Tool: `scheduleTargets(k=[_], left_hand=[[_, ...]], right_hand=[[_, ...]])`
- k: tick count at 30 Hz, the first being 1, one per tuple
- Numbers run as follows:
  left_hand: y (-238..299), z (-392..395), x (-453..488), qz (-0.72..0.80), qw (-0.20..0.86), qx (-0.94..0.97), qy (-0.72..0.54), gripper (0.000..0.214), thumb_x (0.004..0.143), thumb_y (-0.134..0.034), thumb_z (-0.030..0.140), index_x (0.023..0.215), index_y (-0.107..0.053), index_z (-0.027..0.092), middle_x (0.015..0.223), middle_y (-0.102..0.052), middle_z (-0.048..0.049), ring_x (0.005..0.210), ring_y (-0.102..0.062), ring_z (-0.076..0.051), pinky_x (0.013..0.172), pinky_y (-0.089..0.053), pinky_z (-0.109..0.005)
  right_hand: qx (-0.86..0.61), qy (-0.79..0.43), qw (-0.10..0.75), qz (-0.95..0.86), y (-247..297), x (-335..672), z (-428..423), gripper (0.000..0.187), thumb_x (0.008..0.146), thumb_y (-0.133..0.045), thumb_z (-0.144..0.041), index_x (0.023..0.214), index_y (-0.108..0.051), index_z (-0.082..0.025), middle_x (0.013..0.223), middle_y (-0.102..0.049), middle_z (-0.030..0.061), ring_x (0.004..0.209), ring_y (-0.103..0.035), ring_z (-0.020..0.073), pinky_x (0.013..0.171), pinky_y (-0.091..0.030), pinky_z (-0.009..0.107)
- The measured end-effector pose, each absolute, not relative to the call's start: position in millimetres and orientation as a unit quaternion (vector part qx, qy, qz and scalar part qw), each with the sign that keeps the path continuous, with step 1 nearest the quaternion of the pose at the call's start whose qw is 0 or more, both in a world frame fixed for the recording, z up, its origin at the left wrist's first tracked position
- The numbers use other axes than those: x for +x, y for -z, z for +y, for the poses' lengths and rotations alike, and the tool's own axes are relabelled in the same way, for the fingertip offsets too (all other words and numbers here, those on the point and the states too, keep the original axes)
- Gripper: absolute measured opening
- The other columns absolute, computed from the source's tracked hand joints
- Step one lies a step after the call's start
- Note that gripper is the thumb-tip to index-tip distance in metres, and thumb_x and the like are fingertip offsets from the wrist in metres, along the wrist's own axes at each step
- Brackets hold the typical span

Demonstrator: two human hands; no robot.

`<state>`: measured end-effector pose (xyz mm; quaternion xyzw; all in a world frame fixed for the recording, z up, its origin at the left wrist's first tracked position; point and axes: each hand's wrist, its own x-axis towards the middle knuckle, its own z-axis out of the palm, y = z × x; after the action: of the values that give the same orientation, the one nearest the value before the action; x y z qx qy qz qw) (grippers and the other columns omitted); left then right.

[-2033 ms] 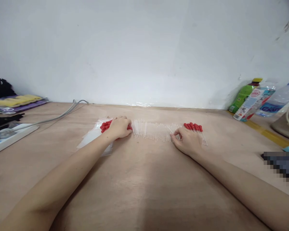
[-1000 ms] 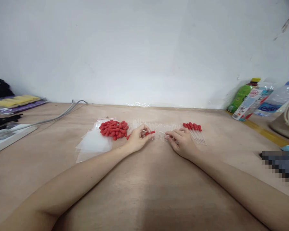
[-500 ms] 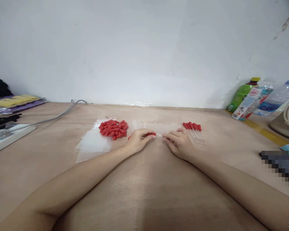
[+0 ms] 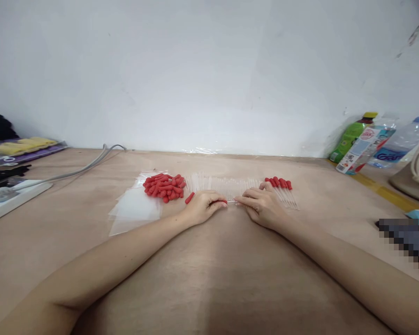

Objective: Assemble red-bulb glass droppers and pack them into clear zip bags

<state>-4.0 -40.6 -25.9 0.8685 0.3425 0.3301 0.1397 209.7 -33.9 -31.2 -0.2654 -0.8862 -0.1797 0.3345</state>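
Note:
My left hand (image 4: pixel 204 207) pinches a red rubber dropper bulb (image 4: pixel 223 202) between thumb and fingers. Opposite it, my right hand (image 4: pixel 263 205) has its fingers closed on a thin clear dropper tube (image 4: pixel 232 202), whose end meets the bulb. How deep the tube sits in the bulb cannot be made out. Behind both hands lies a row of clear tubes (image 4: pixel 226 186). One loose red bulb (image 4: pixel 189 198) rests just left of my left hand, near a heap of red bulbs (image 4: pixel 164 187). Several tubes with red bulbs on them (image 4: pixel 279 184) lie beyond my right hand.
Clear plastic bags (image 4: pixel 136 207) lie under and beside the heap. A power strip (image 4: pixel 17 197) with a grey cable (image 4: pixel 80 171) is at the left. Bottles, one of them green (image 4: pixel 351 137), lean by the wall at the right, and a pixelated dark object (image 4: pixel 405 239) lies nearer.
Both hands have moved slightly toward me. The bulb and tube, angled before, now lie nearly level in line. The loose bulb beside my left hand shows more fully.

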Motion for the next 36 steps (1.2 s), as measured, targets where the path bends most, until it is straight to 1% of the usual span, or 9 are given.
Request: scheduleTargets(k=[5, 10, 15, 21, 24, 26, 29, 33, 36], left_hand=[[27, -40, -5, 0.343, 0.122, 0.87, -0.331, 0.014, 0.082, -0.053, 0.023, 0.086, -0.065, 0.015, 0.08, -0.066, -0.0025, 0.073, -0.06, -0.012, 0.068, -0.044, -0.021], [28, -41, -5, 0.351, 0.115, 0.868, -0.331, 0.015, 0.082, -0.053, 0.025, 0.085, -0.064, 0.015, 0.079, -0.065, -0.0028, 0.073, -0.059, -0.012, 0.067, -0.044, -0.022], [29, -43, -5, 0.349, 0.098, 0.868, -0.341, 0.017, 0.082, -0.053, 0.028, 0.085, -0.063, 0.015, 0.078, -0.064, -0.0027, 0.071, -0.058, -0.012, 0.065, -0.043, -0.022], [31, -42, -4, 0.325, 0.064, 0.887, -0.322, 0.02, 0.081, -0.053, 0.031, 0.083, -0.062, 0.014, 0.074, -0.063, -0.0029, 0.068, -0.057, -0.012, 0.062, -0.043, -0.022], [29, -42, -3, 0.304, 0.05, 0.895, -0.324, 0.02, 0.081, -0.053, 0.031, 0.085, -0.062, 0.013, 0.074, -0.064, -0.0035, 0.068, -0.058, -0.012, 0.062, -0.044, -0.022], [27, -42, -4, 0.299, 0.046, 0.891, -0.337, 0.02, 0.081, -0.054, 0.031, 0.085, -0.063, 0.013, 0.074, -0.064, -0.0039, 0.068, -0.058, -0.012, 0.062, -0.044, -0.022], [25, -43, -6, 0.308, 0.051, 0.88, -0.358, 0.018, 0.079, -0.058, 0.03, 0.086, -0.064, 0.015, 0.076, -0.066, -0.0037, 0.069, -0.059, -0.013, 0.064, -0.046, -0.022], [24, -42, -9, 0.321, 0.066, 0.864, -0.381, 0.02, 0.076, -0.061, 0.027, 0.091, -0.066, 0.015, 0.081, -0.066, -0.0048, 0.072, -0.061, -0.013, 0.067, -0.048, -0.022], [26, -41, -9, 0.32, 0.059, 0.858, -0.396, 0.02, 0.076, -0.061, 0.028, 0.092, -0.066, 0.016, 0.09, -0.066, -0.0065, 0.079, -0.061, -0.014, 0.072, -0.048, -0.024]], right_hand=[[-0.27, 0.191, 0.336, -0.882, 31, 208, -38, 0.019, 0.084, -0.046, -0.021, 0.082, -0.065, -0.019, 0.064, -0.06, -0.0002, 0.056, -0.045, 0.0093, 0.066, -0.022, 0.03], [-0.288, 0.151, 0.338, -0.883, 30, 204, -41, 0.023, 0.085, -0.044, -0.022, 0.073, -0.063, -0.017, 0.063, -0.06, 0.0, 0.055, -0.044, 0.009, 0.065, -0.021, 0.03], [-0.309, 0.103, 0.322, -0.889, 29, 201, -42, 0.023, 0.084, -0.043, -0.021, 0.072, -0.062, -0.016, 0.061, -0.059, -0.0006, 0.052, -0.042, 0.0085, 0.064, -0.021, 0.03], [-0.317, -0.018, 0.272, -0.908, 28, 201, -42, 0.026, 0.086, -0.039, -0.023, 0.069, -0.058, -0.016, 0.062, -0.06, -0.0009, 0.054, -0.046, 0.009, 0.064, -0.022, 0.029], [-0.303, -0.039, 0.258, -0.916, 27, 203, -40, 0.027, 0.087, -0.037, -0.024, 0.071, -0.057, -0.015, 0.064, -0.061, 0.0008, 0.056, -0.049, 0.0102, 0.065, -0.024, 0.029], [-0.284, -0.031, 0.269, -0.92, 28, 206, -38, 0.026, 0.088, -0.036, -0.025, 0.079, -0.058, -0.016, 0.069, -0.061, 0.0023, 0.061, -0.051, 0.0114, 0.066, -0.027, 0.029], [-0.266, 0.004, 0.301, -0.916, 30, 210, -35, 0.022, 0.088, -0.041, -0.027, 0.091, -0.059, -0.016, 0.075, -0.061, 0.0044, 0.068, -0.053, 0.0129, 0.066, -0.03, 0.028], [-0.27, 0.084, 0.335, -0.899, 32, 213, -33, 0.021, 0.087, -0.043, -0.025, 0.087, -0.061, -0.015, 0.071, -0.06, 0.0049, 0.067, -0.051, 0.0131, 0.065, -0.034, 0.028], [-0.271, 0.16, 0.356, -0.88, 32, 211, -35, 0.016, 0.084, -0.048, -0.023, 0.084, -0.062, -0.017, 0.074, -0.062, 0.0045, 0.07, -0.051, 0.0146, 0.069, -0.034, 0.031]])
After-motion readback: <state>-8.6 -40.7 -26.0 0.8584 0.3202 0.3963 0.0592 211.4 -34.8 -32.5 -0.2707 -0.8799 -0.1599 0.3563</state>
